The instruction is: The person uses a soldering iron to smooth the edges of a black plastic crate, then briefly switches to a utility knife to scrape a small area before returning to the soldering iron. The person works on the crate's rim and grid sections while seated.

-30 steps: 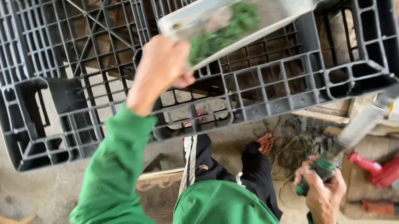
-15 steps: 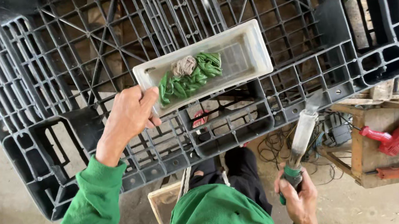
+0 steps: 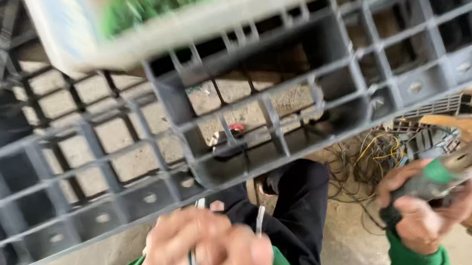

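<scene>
Gripping a green-handled tool (image 3: pixel 431 178) at near right, the right hand (image 3: pixel 420 212) had fingers wrapped tight. Left hand (image 3: pixel 202 254), blurred near centre, finger state indeterminate. White tray (image 3: pixel 176 27) of green items sat far, on the grey pallet (image 3: pixel 305 113).

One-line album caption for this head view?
Left hand blurred near a grey plastic pallet; right hand grips a green-handled tool.

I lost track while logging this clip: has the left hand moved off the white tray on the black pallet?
Yes. The left hand has come down off the white tray and past the black pallet's near edge.
</scene>
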